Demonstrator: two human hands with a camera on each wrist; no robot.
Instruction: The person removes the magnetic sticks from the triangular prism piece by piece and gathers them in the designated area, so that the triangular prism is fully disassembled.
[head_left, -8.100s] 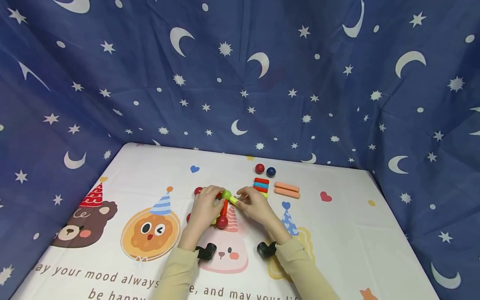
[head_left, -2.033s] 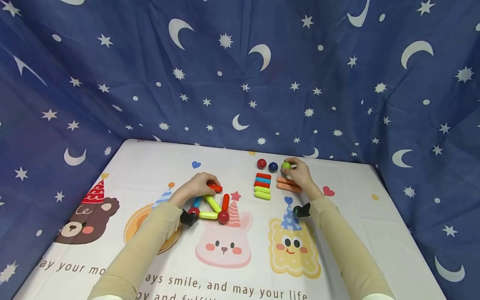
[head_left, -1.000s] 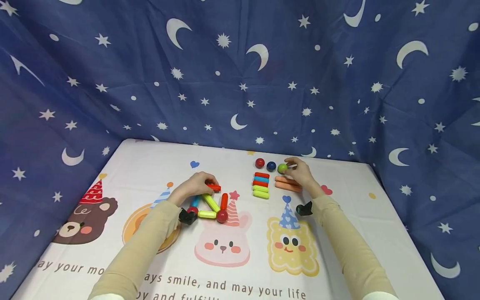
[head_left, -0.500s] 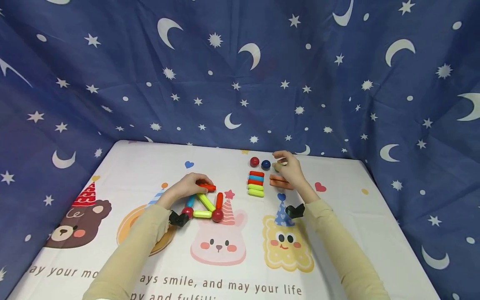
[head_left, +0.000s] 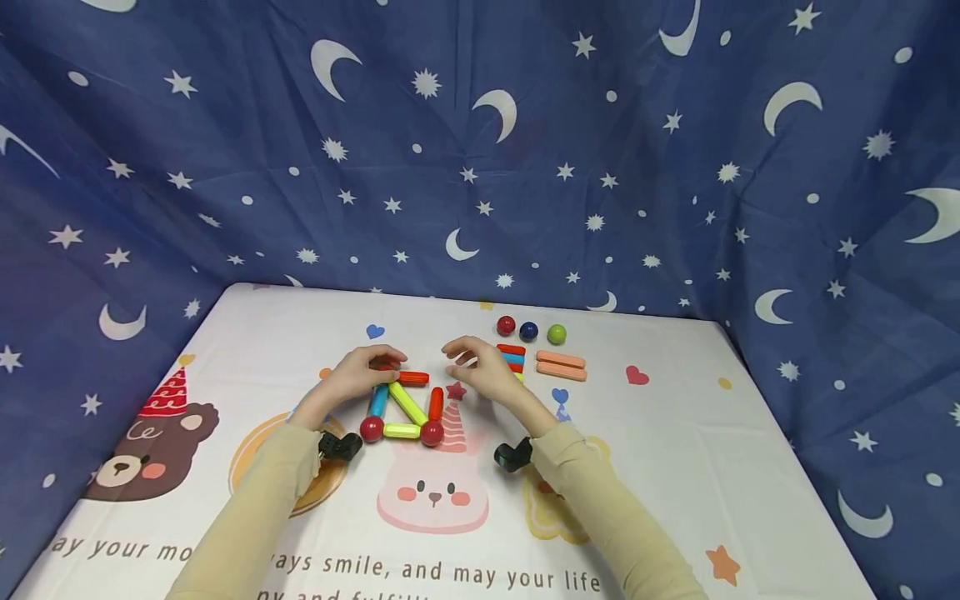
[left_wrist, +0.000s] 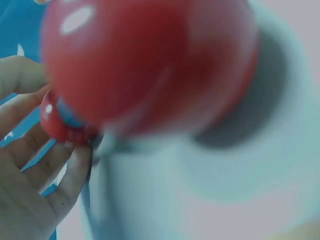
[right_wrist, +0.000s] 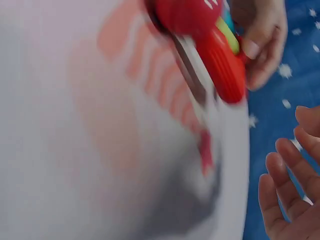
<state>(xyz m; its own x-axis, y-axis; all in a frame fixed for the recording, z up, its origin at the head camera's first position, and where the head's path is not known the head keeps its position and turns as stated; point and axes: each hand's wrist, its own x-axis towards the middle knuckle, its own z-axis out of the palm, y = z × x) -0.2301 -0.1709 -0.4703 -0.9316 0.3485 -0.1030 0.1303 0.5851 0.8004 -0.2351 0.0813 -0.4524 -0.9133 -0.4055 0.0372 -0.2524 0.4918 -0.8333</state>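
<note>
My left hand (head_left: 348, 375) holds a red ball (left_wrist: 54, 120) at the far left corner of a frame of toy rods and balls, its fingers partly covering the ball. From that corner run a blue rod (head_left: 378, 402), a slanting yellow-green rod (head_left: 408, 404) and a red rod (head_left: 414, 378). A second yellow-green rod (head_left: 402, 431) joins two nearer red balls, one at left (head_left: 372, 429) and one at right (head_left: 432, 432). Another red rod (head_left: 436, 404) points away from the right ball. To the right of the frame, my right hand (head_left: 486, 371) hovers with relaxed fingers, holding nothing.
Behind the right hand, a red ball (head_left: 506, 326), a blue ball (head_left: 528, 332) and a green ball (head_left: 557, 334) stand in a row. A stack of coloured rods (head_left: 512, 351) is partly hidden by that hand. Two orange rods (head_left: 561, 366) lie beside it.
The green ball, earlier at the frame, has been let go beside the blue ball. My right hand has come back left and nearer the frame, while the left keeps its hold.
</note>
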